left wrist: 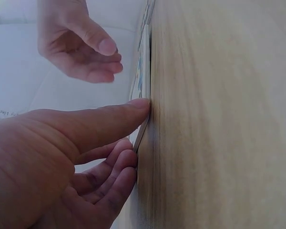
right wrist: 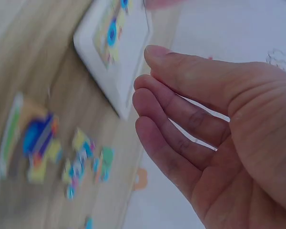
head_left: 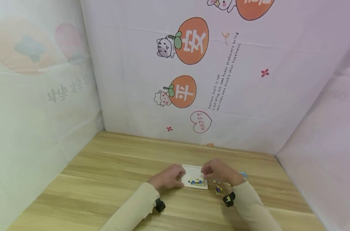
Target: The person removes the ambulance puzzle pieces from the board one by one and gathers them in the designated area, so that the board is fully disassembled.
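A white puzzle tray (head_left: 191, 171) with a raised rim lies flat on the wooden table. Assembled along its near side are puzzle pieces (head_left: 196, 182) picturing a yellow vehicle with blue wheels. My left hand (head_left: 169, 177) holds the tray's near left corner, thumb (left wrist: 139, 104) at one edge and curled fingertips at the other. Above the tray's right side hovers my right hand (head_left: 218, 170); its fingers (right wrist: 150, 107) are loosely bent, apart from the thumb, with nothing between them. Loose puzzle pieces (right wrist: 35, 143) lie right of the tray, blurred in the right wrist view.
More loose pieces (right wrist: 105, 164) lie near my right forearm, partly hidden by it in the head view. The wooden table (head_left: 111, 179) meets white printed cloth walls (head_left: 134, 80) at the back and both sides. Each wrist wears a black camera (head_left: 159, 205).
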Demonstrator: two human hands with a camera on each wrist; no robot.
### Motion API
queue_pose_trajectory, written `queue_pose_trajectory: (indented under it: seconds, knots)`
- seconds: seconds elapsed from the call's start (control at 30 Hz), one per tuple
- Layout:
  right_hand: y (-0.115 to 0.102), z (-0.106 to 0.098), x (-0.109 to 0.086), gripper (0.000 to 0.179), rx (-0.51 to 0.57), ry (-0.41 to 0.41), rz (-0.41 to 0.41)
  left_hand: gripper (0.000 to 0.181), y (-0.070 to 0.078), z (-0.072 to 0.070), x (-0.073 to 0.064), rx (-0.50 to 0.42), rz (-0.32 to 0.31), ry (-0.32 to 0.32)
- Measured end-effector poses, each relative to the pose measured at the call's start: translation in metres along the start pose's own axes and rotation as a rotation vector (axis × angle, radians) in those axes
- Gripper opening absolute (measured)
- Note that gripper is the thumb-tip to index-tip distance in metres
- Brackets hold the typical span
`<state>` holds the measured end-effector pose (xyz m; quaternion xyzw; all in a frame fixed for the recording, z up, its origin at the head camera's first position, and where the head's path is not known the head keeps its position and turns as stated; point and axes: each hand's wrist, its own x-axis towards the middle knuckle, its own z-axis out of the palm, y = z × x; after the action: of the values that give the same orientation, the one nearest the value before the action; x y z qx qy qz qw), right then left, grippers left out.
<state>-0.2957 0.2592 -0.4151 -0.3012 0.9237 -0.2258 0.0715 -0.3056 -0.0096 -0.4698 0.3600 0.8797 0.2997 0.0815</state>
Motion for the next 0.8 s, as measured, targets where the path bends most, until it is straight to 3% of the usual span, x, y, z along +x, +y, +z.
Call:
queue_pose_trajectory:
  seconds: [0.13,0.3,0.43,0.63,0.8]
  knots:
    - [-0.005,0.013,0.008,0.011,0.056,-0.045,-0.003,0.028,-0.001,0.003,0.001,0.010,0.001,-0.003]
    - [-0.011,0.022,0.012,0.016,0.052,-0.072,-0.012,0.027,0.000,0.003,0.002,0.002,0.020,-0.006]
    - [-0.010,0.027,0.010,0.020,0.042,-0.063,0.005,0.036,0.001,0.001,0.002,-0.010,0.030,-0.012]
    - [-0.010,0.031,0.005,0.020,0.037,-0.031,0.055,0.028,0.001,-0.001,0.001,0.005,0.003,-0.008]
    - [-0.010,0.033,0.005,0.018,0.046,0.000,0.034,0.028,0.000,-0.003,0.001,-0.005,0.007,-0.013]
